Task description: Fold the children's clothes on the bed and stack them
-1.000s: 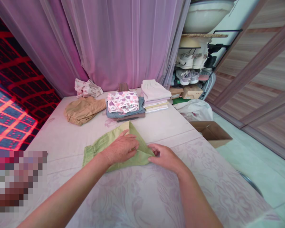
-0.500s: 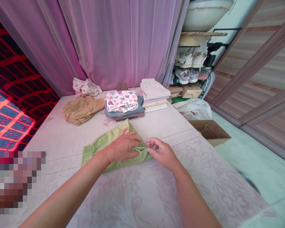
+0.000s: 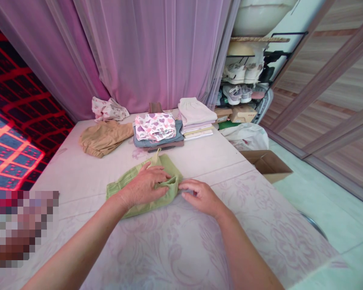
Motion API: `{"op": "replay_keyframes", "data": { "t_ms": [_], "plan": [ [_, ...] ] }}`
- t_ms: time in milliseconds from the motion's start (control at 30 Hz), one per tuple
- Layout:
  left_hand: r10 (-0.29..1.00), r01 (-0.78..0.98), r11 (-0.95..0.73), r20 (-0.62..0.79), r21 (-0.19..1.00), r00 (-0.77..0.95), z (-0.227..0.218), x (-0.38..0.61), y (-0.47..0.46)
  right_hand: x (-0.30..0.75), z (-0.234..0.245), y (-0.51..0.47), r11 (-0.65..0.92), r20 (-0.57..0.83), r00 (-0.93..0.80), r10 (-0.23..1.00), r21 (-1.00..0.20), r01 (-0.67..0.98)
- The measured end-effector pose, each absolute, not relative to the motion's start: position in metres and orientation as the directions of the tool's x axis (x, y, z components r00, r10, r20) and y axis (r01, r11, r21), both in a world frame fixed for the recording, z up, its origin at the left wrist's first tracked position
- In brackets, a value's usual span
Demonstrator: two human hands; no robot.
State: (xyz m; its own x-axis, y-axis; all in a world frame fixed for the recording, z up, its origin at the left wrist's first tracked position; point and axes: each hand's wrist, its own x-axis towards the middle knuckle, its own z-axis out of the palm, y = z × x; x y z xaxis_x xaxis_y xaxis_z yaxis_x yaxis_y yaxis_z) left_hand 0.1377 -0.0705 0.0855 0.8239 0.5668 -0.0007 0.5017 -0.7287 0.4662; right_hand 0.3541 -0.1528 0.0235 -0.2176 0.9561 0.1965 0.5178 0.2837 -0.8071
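Observation:
A pair of light green pants (image 3: 148,202) with a gathered waistband at the left lies folded on the bed. Across its middle rests my left hand (image 3: 147,183), palm down, fingers spread on the cloth. My right hand (image 3: 201,195) is at the right end of the pants, thumb and fingers apart, the fingertips at the folded edge. Beyond them, a heart-print garment (image 3: 155,127) tops a pile with folded blue denim (image 3: 179,135). Tan pants (image 3: 104,139) lie loosely to the left of that pile.
A stack of pale folded clothes (image 3: 196,112) and a crumpled floral cloth (image 3: 109,108) lie along the purple curtain (image 3: 145,56). An open cardboard box (image 3: 268,165) and a plastic bag (image 3: 248,137) stand beyond the bed's right edge, near a shoe rack (image 3: 245,82).
The right end of the green pants has moved left and is bunched in closer. Both hands have shifted slightly left with it.

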Motion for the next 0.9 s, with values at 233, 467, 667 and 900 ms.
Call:
{"op": "replay_keyframes", "data": {
  "t_ms": [233,467,667,900],
  "plan": [
    [0.589,0.517,-0.724,0.019,0.456,0.808,0.075,0.134,-0.069,0.336,0.014,-0.152,0.342,0.277,-0.216,0.936,-0.581,0.738],
    [0.57,0.504,-0.744,0.025,0.438,0.821,0.068,0.129,-0.069,0.329,0.017,-0.151,0.379,0.222,-0.309,0.925,-0.467,0.799],
    [0.635,0.59,-0.704,-0.023,0.394,0.773,0.067,0.126,-0.071,0.335,0.017,-0.148,0.302,0.276,-0.176,0.945,-0.531,0.792],
    [0.555,0.494,-0.794,0.094,0.354,0.826,0.068,0.122,-0.081,0.326,0.008,-0.148,0.327,0.311,-0.177,0.934,-0.536,0.778]
  ]
}}
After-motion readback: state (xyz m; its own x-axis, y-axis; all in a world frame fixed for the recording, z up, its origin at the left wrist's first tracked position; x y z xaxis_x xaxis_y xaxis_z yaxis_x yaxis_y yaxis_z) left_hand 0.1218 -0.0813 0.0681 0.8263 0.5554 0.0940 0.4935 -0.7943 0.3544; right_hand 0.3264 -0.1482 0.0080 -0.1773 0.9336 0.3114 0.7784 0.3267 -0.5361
